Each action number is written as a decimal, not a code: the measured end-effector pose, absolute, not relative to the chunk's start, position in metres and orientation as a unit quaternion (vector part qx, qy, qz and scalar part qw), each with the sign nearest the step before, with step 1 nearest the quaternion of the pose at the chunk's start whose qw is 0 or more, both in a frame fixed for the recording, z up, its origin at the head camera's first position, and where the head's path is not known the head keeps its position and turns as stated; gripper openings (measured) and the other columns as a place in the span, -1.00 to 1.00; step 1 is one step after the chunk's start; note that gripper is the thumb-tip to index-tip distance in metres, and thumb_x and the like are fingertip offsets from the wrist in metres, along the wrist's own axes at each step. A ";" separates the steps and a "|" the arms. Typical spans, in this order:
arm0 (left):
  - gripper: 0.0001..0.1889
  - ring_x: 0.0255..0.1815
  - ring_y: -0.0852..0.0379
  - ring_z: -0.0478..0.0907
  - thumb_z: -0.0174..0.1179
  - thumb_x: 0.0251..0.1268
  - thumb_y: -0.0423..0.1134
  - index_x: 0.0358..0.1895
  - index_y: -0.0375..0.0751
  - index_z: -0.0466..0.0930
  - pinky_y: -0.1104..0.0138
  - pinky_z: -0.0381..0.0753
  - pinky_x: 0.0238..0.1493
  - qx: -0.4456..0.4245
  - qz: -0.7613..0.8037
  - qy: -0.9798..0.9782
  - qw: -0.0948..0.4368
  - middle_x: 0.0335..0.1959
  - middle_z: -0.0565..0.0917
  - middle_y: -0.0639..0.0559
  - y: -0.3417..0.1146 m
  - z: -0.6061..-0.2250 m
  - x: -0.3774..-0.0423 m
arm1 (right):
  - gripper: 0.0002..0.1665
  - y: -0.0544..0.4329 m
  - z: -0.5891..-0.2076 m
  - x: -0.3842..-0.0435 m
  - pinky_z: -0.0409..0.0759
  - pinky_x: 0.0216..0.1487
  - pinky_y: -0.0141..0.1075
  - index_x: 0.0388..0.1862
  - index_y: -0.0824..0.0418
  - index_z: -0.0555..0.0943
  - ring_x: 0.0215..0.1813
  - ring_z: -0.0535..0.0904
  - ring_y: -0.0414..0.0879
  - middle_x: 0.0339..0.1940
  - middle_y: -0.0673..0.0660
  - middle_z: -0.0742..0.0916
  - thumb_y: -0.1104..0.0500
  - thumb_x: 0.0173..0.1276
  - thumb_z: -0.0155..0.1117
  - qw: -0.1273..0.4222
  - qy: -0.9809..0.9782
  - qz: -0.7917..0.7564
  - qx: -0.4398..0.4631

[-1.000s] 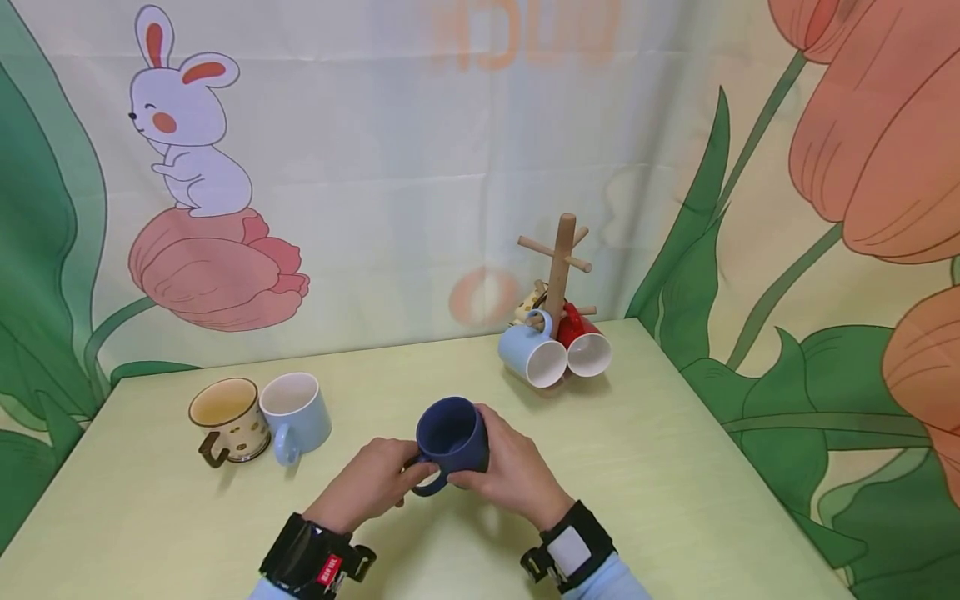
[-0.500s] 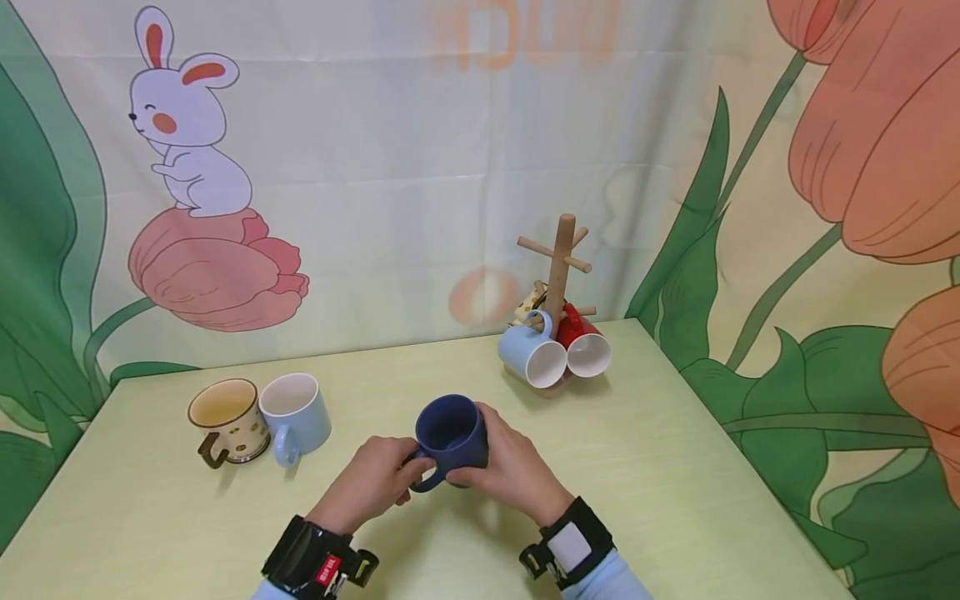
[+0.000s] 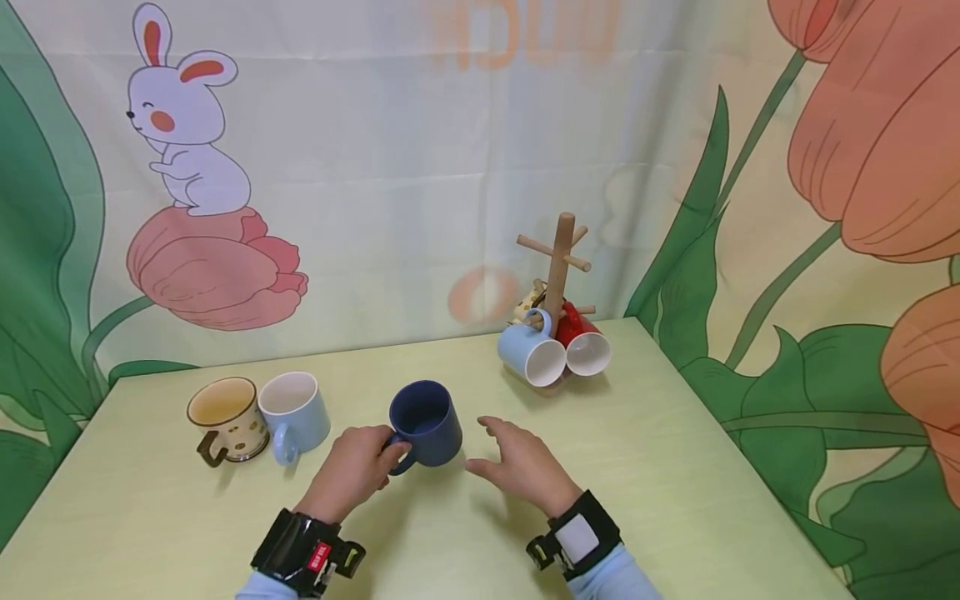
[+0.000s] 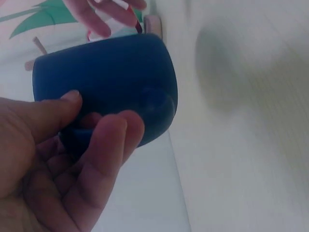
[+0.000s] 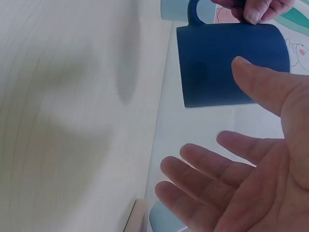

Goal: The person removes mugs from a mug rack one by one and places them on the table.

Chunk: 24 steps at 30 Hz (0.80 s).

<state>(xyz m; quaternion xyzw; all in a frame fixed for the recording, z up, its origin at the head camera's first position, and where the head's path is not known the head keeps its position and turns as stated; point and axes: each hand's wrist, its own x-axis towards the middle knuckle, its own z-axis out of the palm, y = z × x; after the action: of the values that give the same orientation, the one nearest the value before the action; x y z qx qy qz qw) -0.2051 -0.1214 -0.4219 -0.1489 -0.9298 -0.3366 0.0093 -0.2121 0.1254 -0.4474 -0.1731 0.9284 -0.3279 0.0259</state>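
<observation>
A dark blue mug (image 3: 435, 437) is held upright by its handle in my left hand (image 3: 351, 467), near the middle of the table. In the left wrist view, the fingers (image 4: 104, 150) curl through and round the handle while the thumb lies against the mug's side. My right hand (image 3: 525, 462) is off to the mug's right, with a gap between them and nothing in its grasp. Its fingers (image 5: 207, 166) are spread and nearly straight in the right wrist view, the thumb overlapping the mug there.
A wooden mug tree (image 3: 561, 267) stands at the back right. On its lower pegs hang a light blue mug (image 3: 521, 350), a red mug (image 3: 573, 333) and a spotted mug (image 3: 525, 310). At left stand a spotted cream mug (image 3: 243, 433) and another light blue mug (image 3: 306, 421), on the table (image 3: 150, 517).
My right hand has let go of the dark blue mug's side and drawn away to the right. My left hand has carried the mug a little left and away from me.
</observation>
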 end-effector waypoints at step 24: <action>-0.65 -0.52 -0.19 0.57 0.17 0.38 -0.23 -0.47 -0.51 0.60 0.03 0.50 -0.48 0.038 -0.272 -0.956 0.103 -0.59 0.59 -0.26 -0.150 -0.436 -0.243 | -0.39 0.130 -0.453 -0.212 0.52 0.14 0.01 0.30 0.30 0.51 0.15 0.60 0.15 0.19 0.24 0.66 -0.05 0.42 0.30 0.047 0.929 -0.316 -0.185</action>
<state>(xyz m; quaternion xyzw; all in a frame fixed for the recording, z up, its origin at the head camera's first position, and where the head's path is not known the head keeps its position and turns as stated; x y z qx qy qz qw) -0.2432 -0.1497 -0.4361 0.0378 -0.9560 -0.2719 0.1033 -0.2119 0.1299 -0.4532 -0.1851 0.9292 -0.3163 0.0469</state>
